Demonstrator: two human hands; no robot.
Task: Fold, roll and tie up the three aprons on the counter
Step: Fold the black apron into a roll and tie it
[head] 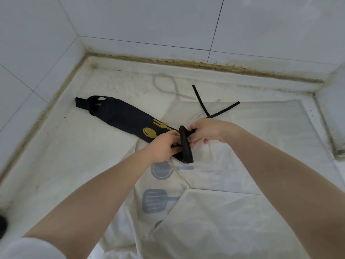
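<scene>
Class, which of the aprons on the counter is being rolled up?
The black apron with the gold spoon and fork print, gripped at its near end by both hands; the white aprons with blue utensil prints lie spread flat beneath it.

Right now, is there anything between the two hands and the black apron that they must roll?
No, nothing visible. The left hand and the right hand already grip the near end of the black apron, which lies folded into a strip on the white apron.
</scene>
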